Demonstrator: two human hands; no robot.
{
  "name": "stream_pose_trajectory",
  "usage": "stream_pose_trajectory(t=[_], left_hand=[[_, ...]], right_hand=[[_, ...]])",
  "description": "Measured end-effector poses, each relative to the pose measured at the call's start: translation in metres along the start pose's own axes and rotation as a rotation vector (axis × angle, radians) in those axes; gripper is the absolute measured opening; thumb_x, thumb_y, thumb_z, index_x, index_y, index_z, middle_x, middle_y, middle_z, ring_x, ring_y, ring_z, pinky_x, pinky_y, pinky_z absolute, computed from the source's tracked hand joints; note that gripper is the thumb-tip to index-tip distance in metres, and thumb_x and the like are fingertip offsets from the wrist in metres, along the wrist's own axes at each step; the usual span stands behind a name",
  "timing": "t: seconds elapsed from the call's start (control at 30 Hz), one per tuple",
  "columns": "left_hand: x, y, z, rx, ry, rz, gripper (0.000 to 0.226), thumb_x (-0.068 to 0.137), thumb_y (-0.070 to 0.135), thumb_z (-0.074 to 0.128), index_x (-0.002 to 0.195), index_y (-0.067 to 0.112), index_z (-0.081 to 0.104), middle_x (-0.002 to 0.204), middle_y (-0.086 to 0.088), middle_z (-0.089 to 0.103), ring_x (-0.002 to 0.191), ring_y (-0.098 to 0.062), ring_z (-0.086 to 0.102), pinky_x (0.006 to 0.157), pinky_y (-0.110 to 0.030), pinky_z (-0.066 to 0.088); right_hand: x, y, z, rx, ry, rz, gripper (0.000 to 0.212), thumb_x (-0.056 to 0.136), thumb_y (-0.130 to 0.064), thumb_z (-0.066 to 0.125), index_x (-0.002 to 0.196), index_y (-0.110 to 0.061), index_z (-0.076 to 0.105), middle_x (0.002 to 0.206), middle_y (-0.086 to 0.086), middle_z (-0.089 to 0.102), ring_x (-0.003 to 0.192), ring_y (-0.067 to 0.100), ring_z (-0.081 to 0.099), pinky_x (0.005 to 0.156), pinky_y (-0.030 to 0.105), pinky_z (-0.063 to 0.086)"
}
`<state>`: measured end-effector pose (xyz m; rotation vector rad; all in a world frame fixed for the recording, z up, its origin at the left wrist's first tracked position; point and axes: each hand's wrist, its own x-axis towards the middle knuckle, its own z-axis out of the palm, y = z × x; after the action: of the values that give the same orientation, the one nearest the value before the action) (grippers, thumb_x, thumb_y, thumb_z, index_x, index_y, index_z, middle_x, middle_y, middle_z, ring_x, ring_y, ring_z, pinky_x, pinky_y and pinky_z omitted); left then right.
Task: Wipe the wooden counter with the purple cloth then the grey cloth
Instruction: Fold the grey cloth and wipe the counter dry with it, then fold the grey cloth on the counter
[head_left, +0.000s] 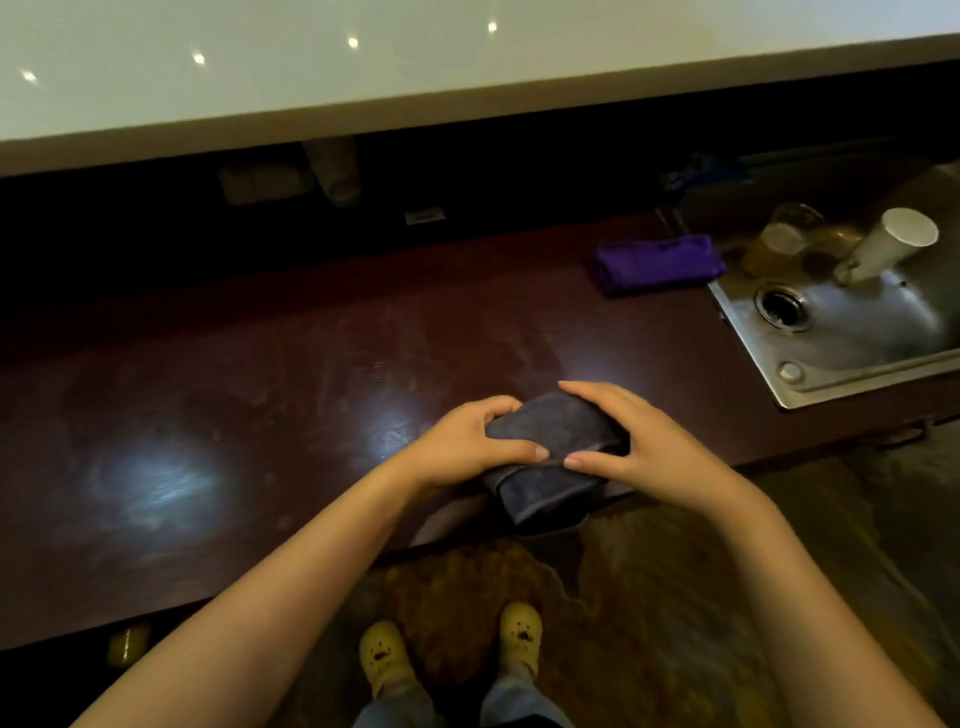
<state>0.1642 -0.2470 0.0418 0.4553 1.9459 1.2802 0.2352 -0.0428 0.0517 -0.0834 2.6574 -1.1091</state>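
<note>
Both hands, left (467, 441) and right (639, 441), clamp the folded grey cloth (550, 467) at the glossy wooden table (260, 415) edge; the purple cloth (657, 262) lies beyond.

No legible text, labels or nos. anywhere in view.

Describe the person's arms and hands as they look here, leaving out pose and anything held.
Both arms are bare all the way to the frame's lower edge, with no sleeves showing. The left hand and right hand wear no gloves, and no rings, watch or bracelets are visible. The fingernails look short and plain.
</note>
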Motion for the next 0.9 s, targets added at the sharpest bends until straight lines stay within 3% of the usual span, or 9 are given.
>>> stream_pose_trajectory(t=[0.1,0.2,0.27,0.4,0.53,0.6,0.73,0.83,0.9], left_hand=[[0.009,0.020,0.007,-0.093,-0.019,0.010,0.024,0.075,0.016,0.073,0.097,0.016,0.063,0.094,0.000,0.066,0.089,-0.013,0.063,0.084,-0.031,0.051],[0.022,0.039,0.016,-0.116,-0.034,0.012,0.032,0.075,0.012,0.072,0.106,0.012,0.063,0.107,-0.007,0.068,0.098,-0.017,0.065,0.088,-0.031,0.051],[0.032,0.050,0.023,-0.102,-0.040,0.013,0.034,0.075,0.014,0.073,0.107,0.013,0.064,0.110,-0.008,0.067,0.101,-0.019,0.064,0.089,-0.032,0.052],[0.059,0.065,0.042,-0.179,0.043,0.025,0.033,0.072,0.012,0.076,0.103,0.015,0.065,0.104,-0.008,0.069,0.100,-0.021,0.065,0.092,-0.037,0.051],[0.097,0.074,0.059,-0.205,0.208,0.036,0.042,0.068,0.015,0.078,0.107,0.021,0.062,0.109,-0.001,0.064,0.100,-0.014,0.061,0.084,-0.024,0.053],[0.118,0.075,0.067,-0.330,0.252,0.021,0.046,0.068,0.009,0.077,0.110,0.018,0.060,0.111,-0.005,0.062,0.098,-0.015,0.060,0.078,-0.019,0.053],[0.163,0.071,0.085,-0.423,0.320,-0.045,0.048,0.068,-0.004,0.073,0.110,0.012,0.056,0.112,-0.013,0.062,0.103,-0.024,0.059,0.087,-0.030,0.050],[0.190,0.070,0.100,-0.343,0.347,-0.122,0.043,0.071,-0.001,0.071,0.110,0.009,0.056,0.103,-0.008,0.062,0.097,-0.022,0.058,0.081,-0.028,0.049],[0.205,0.069,0.104,-0.195,0.358,-0.151,0.042,0.073,0.008,0.071,0.112,0.011,0.055,0.108,-0.008,0.062,0.098,-0.021,0.058,0.085,-0.032,0.049]], right_hand=[[-0.001,0.006,-0.021,0.183,-0.005,0.077,0.057,0.073,-0.037,0.075,0.124,-0.035,0.050,0.122,-0.021,0.056,0.110,-0.006,0.053,0.090,0.011,0.042],[-0.002,0.017,-0.046,0.236,-0.032,0.101,0.047,0.073,-0.036,0.075,0.115,-0.032,0.055,0.112,-0.017,0.062,0.102,-0.006,0.057,0.083,0.009,0.045],[-0.003,0.027,-0.063,0.340,-0.050,0.125,0.039,0.076,-0.036,0.070,0.112,-0.029,0.057,0.112,-0.012,0.063,0.103,-0.002,0.059,0.087,0.014,0.046],[0.000,0.055,-0.086,0.625,0.002,0.206,0.034,0.081,-0.016,0.066,0.115,-0.016,0.059,0.113,0.004,0.066,0.105,0.014,0.063,0.091,0.026,0.050],[0.012,0.083,-0.103,0.526,0.173,0.244,0.024,0.078,-0.013,0.072,0.099,-0.022,0.062,0.100,0.001,0.068,0.091,0.012,0.064,0.073,0.015,0.053],[0.020,0.098,-0.111,0.502,0.256,0.293,0.027,0.078,-0.015,0.072,0.102,-0.018,0.061,0.100,0.003,0.066,0.089,0.013,0.063,0.074,0.019,0.052],[0.041,0.130,-0.122,0.424,0.361,0.428,0.033,0.076,-0.016,0.074,0.107,-0.013,0.061,0.105,0.010,0.066,0.097,0.024,0.062,0.086,0.037,0.051],[0.057,0.147,-0.131,0.353,0.415,0.507,0.036,0.073,-0.010,0.072,0.108,-0.010,0.062,0.102,0.010,0.065,0.100,0.028,0.061,0.085,0.035,0.049],[0.067,0.154,-0.137,0.308,0.429,0.535,0.035,0.075,-0.009,0.069,0.109,-0.011,0.060,0.103,0.009,0.063,0.099,0.026,0.060,0.081,0.030,0.046]])
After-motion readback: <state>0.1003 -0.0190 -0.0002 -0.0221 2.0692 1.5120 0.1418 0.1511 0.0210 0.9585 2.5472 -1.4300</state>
